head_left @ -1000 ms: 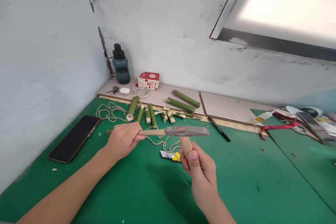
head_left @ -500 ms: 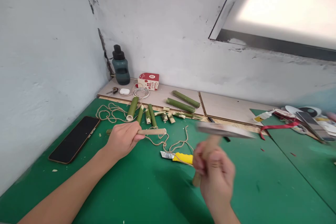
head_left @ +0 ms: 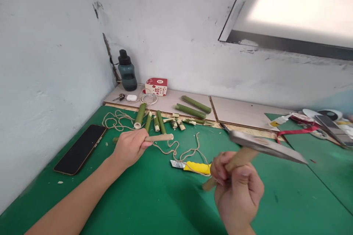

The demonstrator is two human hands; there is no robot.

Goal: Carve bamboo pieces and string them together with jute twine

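My left hand (head_left: 129,147) is closed round a thin pale bamboo stick (head_left: 161,137) and holds it level above the green mat, its free end pointing right. My right hand (head_left: 237,187) grips the wooden handle of a hammer (head_left: 266,147). The grey metal head is drawn back to the right, well clear of the stick, and is blurred. A yellow utility knife (head_left: 193,166) with its blade out lies on the mat between my hands, beside a loose twine cord (head_left: 179,150).
Several green bamboo pieces (head_left: 157,119) lie near the back of the green mat (head_left: 154,198), two more on a pale board. A black phone (head_left: 80,149) lies at the left. A dark bottle (head_left: 127,72), small red-and-white box and clutter at the far right stand along the wall.
The hammer head lay against the stick's free end a second ago. My right hand has since swung it away to the right and lower. My left hand has kept the stick still.
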